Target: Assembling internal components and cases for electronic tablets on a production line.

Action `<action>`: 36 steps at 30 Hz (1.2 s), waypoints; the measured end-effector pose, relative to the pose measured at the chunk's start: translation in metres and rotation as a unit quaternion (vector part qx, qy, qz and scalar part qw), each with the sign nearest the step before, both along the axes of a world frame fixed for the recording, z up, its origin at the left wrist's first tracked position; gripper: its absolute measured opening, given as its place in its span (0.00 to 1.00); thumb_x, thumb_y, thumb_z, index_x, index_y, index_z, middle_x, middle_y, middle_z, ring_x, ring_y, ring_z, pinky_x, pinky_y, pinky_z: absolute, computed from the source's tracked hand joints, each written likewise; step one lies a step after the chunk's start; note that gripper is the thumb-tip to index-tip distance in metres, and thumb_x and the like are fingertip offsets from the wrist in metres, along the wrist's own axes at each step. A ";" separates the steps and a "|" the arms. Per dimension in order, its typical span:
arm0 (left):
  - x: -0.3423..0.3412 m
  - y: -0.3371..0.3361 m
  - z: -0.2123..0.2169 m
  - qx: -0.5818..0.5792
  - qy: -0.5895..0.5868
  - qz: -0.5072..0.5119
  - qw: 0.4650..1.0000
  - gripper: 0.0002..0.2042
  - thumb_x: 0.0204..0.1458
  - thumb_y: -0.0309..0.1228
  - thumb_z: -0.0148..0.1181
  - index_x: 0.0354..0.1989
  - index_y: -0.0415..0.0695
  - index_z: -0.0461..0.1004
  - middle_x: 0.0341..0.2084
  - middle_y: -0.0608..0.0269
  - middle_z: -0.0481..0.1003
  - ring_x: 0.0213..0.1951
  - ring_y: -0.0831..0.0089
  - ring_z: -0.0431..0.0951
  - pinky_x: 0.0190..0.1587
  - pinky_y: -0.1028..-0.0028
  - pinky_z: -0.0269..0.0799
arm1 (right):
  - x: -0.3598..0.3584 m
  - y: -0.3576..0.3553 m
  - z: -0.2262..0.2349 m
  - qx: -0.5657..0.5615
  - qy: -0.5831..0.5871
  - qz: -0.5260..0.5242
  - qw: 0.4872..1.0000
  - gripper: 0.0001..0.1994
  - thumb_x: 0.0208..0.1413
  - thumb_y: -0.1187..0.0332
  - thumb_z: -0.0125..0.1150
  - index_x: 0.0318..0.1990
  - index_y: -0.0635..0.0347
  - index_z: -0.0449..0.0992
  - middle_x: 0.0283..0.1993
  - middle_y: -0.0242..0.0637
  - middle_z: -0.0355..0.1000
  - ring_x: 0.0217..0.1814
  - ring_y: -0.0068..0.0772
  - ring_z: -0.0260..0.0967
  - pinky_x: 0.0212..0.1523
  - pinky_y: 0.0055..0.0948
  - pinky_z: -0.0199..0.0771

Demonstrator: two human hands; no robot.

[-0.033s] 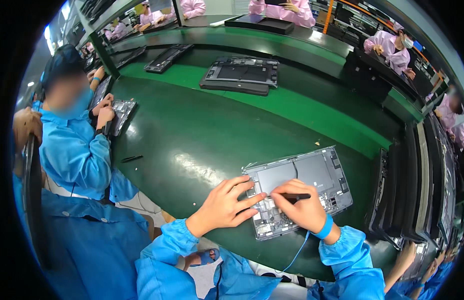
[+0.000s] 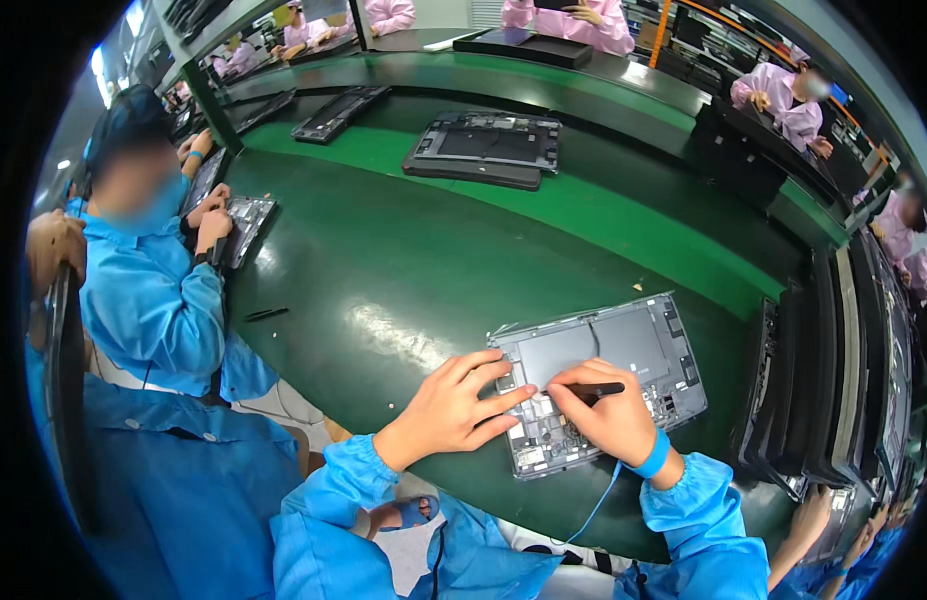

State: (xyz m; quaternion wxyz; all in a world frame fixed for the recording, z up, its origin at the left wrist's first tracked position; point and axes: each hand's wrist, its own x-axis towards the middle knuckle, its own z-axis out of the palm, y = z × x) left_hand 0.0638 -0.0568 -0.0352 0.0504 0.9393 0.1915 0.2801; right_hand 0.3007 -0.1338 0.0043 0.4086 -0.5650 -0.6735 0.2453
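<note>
Lying near the front edge of the glossy green desk [image 2: 384,280], the opened grey tablet chassis with its dark inner panel exposed [image 2: 624,355] sits under both hands. The left hand [image 2: 449,410] rests flat on its near-left corner, fingers [image 2: 504,400] spread and gripping nothing. The right hand [image 2: 609,415] (a blue wrist strap [image 2: 652,458] circles it) has its fingers closed around a thin black stylus-like tool [image 2: 596,389], lying level over the chassis. A small black pen [image 2: 267,314] lies well apart on the desk, near a co-worker's blue sleeve [image 2: 174,310].
</note>
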 end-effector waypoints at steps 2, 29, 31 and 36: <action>0.001 0.002 -0.001 -0.006 -0.012 -0.029 0.999 0.20 0.51 0.44 0.66 0.55 0.61 0.82 0.51 0.59 0.75 0.57 0.53 0.74 0.55 0.56 0.77 | -0.001 -0.004 -0.001 -0.046 0.023 0.000 0.999 0.05 0.56 0.72 0.67 0.35 0.63 0.84 0.33 0.42 0.80 0.32 0.39 0.79 0.34 0.33 0.77; 0.000 0.006 0.007 0.037 0.027 -0.078 0.996 0.21 0.51 0.46 0.66 0.54 0.55 0.81 0.49 0.66 0.76 0.54 0.60 0.76 0.48 0.61 0.78 | -0.013 -0.017 -0.012 0.024 0.028 0.003 0.999 0.04 0.53 0.75 0.70 0.36 0.62 0.83 0.30 0.39 0.79 0.26 0.32 0.76 0.27 0.30 0.75; 0.000 0.006 0.008 0.039 0.028 -0.080 0.996 0.21 0.51 0.46 0.66 0.54 0.55 0.81 0.49 0.66 0.76 0.54 0.60 0.76 0.48 0.62 0.78 | -0.013 -0.018 -0.012 0.039 0.014 0.006 0.999 0.03 0.52 0.76 0.70 0.35 0.61 0.83 0.29 0.39 0.78 0.25 0.36 0.76 0.26 0.32 0.75; -0.002 0.002 0.004 0.002 0.029 -0.067 0.997 0.22 0.51 0.44 0.66 0.55 0.56 0.81 0.51 0.64 0.76 0.56 0.57 0.76 0.51 0.59 0.78 | -0.011 -0.022 -0.010 0.058 -0.027 0.027 0.998 0.03 0.51 0.75 0.70 0.33 0.59 0.82 0.27 0.38 0.76 0.27 0.42 0.76 0.27 0.36 0.75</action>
